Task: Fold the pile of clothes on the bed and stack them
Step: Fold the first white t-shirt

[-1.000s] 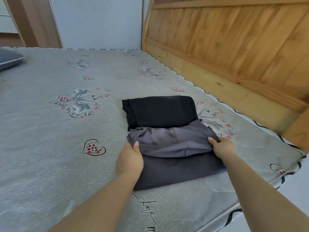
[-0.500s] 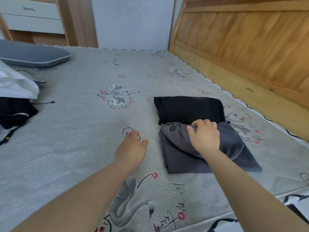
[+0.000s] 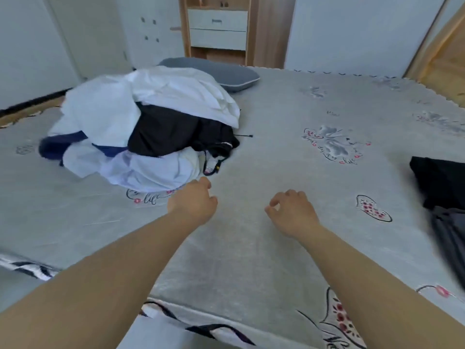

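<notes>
A loose pile of clothes, white, black and dark blue, lies on the grey bed at the left. The folded stack, a black piece with grey pieces in front of it, sits at the right edge of the view. My left hand hovers just in front of the pile's near white edge, fingers loosely curled and holding nothing. My right hand hangs over the bare mattress in the middle, fingers loosely curled and holding nothing, well left of the stack.
A grey pillow lies behind the pile. A wooden cabinet with white drawers stands beyond the bed. The wooden headboard rises at the far right. The bed's near edge runs along the bottom.
My right hand has let go of the grey folded piece and both hands have moved left toward the pile. The view has swung left, leaving the stack at the right edge.
</notes>
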